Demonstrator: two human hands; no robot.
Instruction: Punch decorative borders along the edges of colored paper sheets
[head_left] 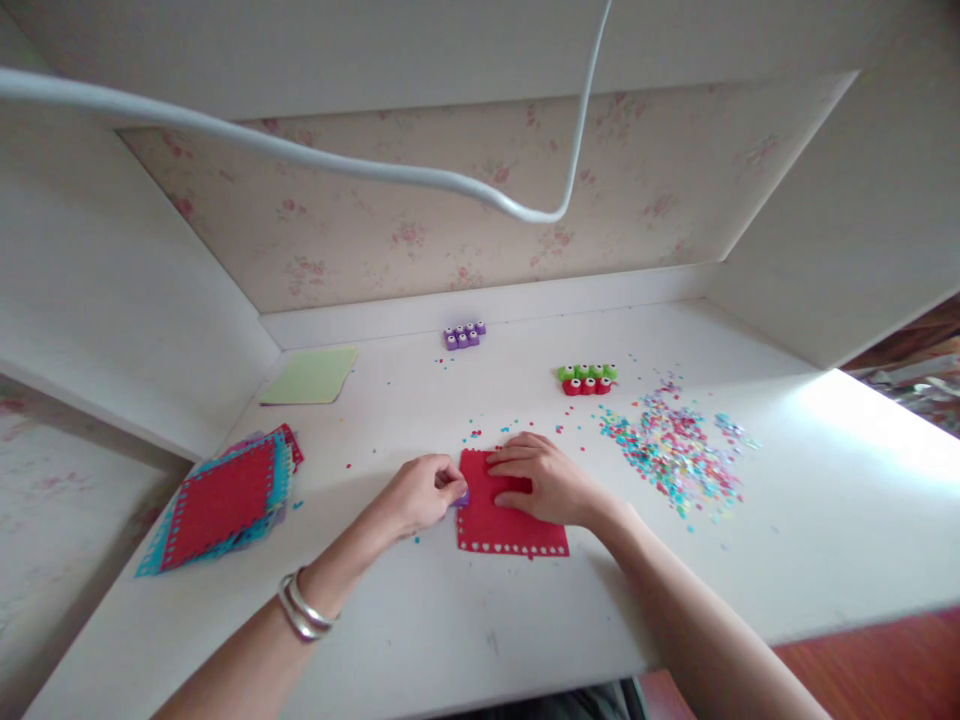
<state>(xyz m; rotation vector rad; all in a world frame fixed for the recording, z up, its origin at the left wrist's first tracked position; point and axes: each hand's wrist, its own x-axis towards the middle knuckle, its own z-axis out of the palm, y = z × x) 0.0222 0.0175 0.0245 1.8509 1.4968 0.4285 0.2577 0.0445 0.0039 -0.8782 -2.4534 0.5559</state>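
A square sheet of red paper lies on the white desk in front of me, small holes punched along its bottom edge and partly up its left edge. My left hand is closed on a small purple craft punch at the sheet's left edge; the fingers cover most of the punch. Flat on the upper right of the sheet rests my right hand, fingers spread and holding nothing. Two silver bangles circle the left wrist.
Punched red and blue sheets are stacked at left, behind them light green paper. Purple punches stand at the back, green and red punches nearer. Colourful confetti is heaped at right. A white cable hangs across the top.
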